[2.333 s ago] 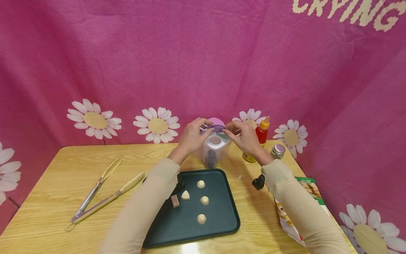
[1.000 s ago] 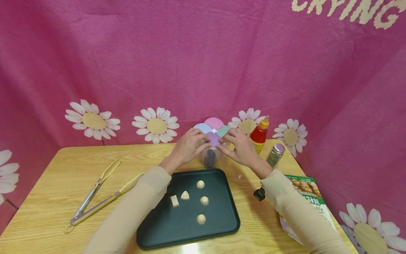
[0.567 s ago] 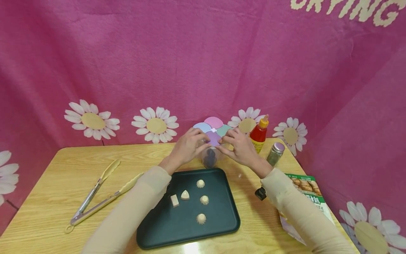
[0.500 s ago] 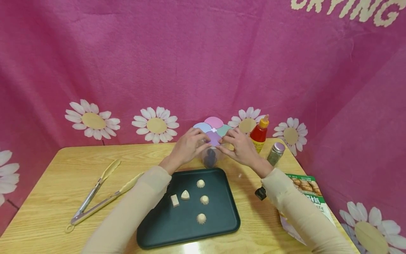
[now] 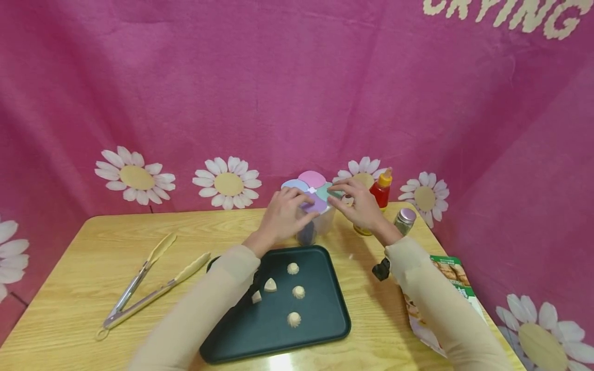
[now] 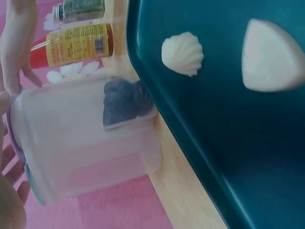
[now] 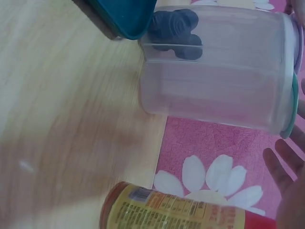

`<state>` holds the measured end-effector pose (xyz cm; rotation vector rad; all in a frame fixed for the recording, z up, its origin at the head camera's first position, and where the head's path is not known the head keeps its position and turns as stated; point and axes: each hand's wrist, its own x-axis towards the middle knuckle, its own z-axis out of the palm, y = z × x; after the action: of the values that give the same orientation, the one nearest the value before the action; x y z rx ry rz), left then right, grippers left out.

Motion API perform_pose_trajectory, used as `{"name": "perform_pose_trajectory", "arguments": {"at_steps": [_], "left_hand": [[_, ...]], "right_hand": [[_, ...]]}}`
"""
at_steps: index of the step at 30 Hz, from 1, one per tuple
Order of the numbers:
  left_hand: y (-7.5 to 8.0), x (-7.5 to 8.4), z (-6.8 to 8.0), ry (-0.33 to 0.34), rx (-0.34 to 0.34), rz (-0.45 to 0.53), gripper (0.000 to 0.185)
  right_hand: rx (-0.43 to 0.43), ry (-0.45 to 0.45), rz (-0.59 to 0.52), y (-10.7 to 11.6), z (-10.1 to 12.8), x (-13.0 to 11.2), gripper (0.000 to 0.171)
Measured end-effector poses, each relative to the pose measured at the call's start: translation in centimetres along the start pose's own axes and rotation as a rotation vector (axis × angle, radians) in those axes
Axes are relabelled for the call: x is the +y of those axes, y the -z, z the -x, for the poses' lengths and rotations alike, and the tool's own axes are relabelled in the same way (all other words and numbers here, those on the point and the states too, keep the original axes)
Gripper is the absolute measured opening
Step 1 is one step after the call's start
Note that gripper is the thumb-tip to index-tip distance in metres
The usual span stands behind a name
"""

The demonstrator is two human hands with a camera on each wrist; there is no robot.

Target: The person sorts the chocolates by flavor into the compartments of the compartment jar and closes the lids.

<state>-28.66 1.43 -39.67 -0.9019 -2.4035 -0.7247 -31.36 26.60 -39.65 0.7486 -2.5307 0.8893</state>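
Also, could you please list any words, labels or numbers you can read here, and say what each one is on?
"CRYING", tops cut off: pink backdrop.
Sauce bottle label: print too blurred to read.
Food packet: print too small to read.
Spice jar: no legible text.

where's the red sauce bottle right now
In the head view the red sauce bottle stands at the table's far edge, just right of the right hand, with the spice jar on its other side.

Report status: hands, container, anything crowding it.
Left hand and right hand both pressing the petal lid on the clear container. Sauce bottle close beside the right hand; tray just in front.
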Motion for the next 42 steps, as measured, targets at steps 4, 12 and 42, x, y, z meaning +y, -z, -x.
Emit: {"name": "perform_pose_trajectory", "arguments": {"at_steps": [4,12,42], "left_hand": [[-0.6,0.7,-0.2,0.022,0.032,-0.047,0.033],[-0.4,1.0,-0.3,0.067,0.012,-0.075,0.031],[3.2,-4.0,0.8,0.161,-0.091,-0.046,0.032]], "right_hand": [[-0.022,0.01,0.038,-0.5,-0.9,0.2,0.034],[-0.033,-0.01,0.044,-1.1,-1.4,0.2,0.032],[0.054,0.23,0.201,-2.0,1.5,-2.8,0.03]]}}
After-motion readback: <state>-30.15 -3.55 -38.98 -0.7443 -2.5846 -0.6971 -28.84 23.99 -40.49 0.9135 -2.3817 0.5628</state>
